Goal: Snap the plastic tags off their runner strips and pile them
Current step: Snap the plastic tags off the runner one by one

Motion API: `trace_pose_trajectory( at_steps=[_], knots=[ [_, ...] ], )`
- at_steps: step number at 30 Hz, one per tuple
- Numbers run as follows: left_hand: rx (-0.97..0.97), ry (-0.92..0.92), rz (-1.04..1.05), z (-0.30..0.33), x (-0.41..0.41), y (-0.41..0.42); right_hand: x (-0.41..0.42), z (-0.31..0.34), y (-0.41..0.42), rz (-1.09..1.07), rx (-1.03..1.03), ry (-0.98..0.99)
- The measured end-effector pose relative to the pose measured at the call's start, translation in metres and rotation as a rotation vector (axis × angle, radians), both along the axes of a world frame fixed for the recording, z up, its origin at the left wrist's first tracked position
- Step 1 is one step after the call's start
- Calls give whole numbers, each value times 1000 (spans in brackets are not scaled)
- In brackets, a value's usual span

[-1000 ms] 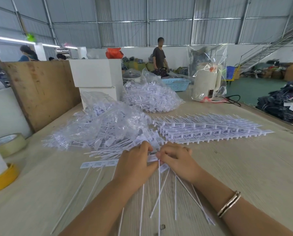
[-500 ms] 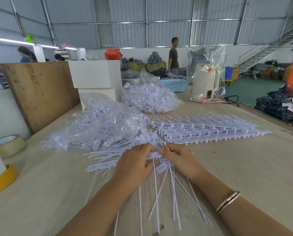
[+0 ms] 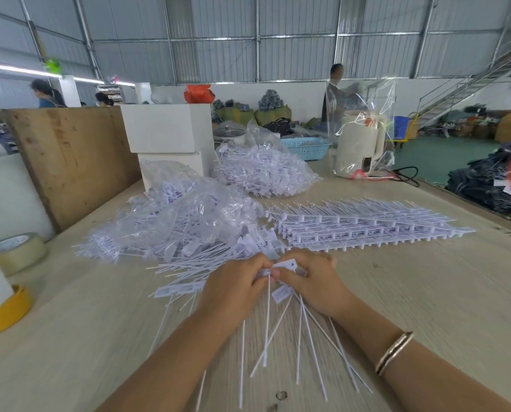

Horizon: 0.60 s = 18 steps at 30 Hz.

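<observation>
My left hand (image 3: 233,288) and my right hand (image 3: 310,281) meet at the table's middle, both pinching one white runner strip of tags (image 3: 284,266). Its long thin tails (image 3: 303,337) fan out toward me under my wrists. One tag head sticks up between my thumbs. A loose pile of white tags (image 3: 189,263) lies just left of and behind my left hand. Stacked uncut runner strips (image 3: 358,226) lie behind my right hand.
Two clear bags of tags (image 3: 177,215) (image 3: 263,171) sit behind the pile, with white boxes (image 3: 165,129) and a wooden board (image 3: 70,156) further left. Tape rolls (image 3: 13,252) (image 3: 4,312) rest at the left edge. A bagged white kettle (image 3: 358,144) stands at the back right.
The strip in my hands has shortened on the left side and its tails have swung. My hands have stayed together at the same spot, twisting the strip slightly.
</observation>
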<state>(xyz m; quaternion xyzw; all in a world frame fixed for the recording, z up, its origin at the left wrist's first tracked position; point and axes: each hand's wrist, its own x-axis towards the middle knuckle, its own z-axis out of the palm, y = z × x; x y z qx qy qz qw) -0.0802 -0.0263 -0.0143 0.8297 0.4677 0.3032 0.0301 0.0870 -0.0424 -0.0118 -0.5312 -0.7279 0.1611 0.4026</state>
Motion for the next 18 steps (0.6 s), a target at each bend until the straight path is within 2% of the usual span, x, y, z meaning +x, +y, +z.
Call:
trace_pose_trajectory(
  at_steps=[8,12,14,18],
  knots=[
    [-91,-91,-35,1,1,0,-1,-5,2,-52,139,-90],
    [-75,-135,-32,3,1,-1,-4,-4,3,-84,130,-28],
    [-124,-217,-75,2,3,-2,-3,-3,3,-50,86,43],
    [-218,-413,-132,2,5,-2,-1,1,0,96,32,366]
  ],
)
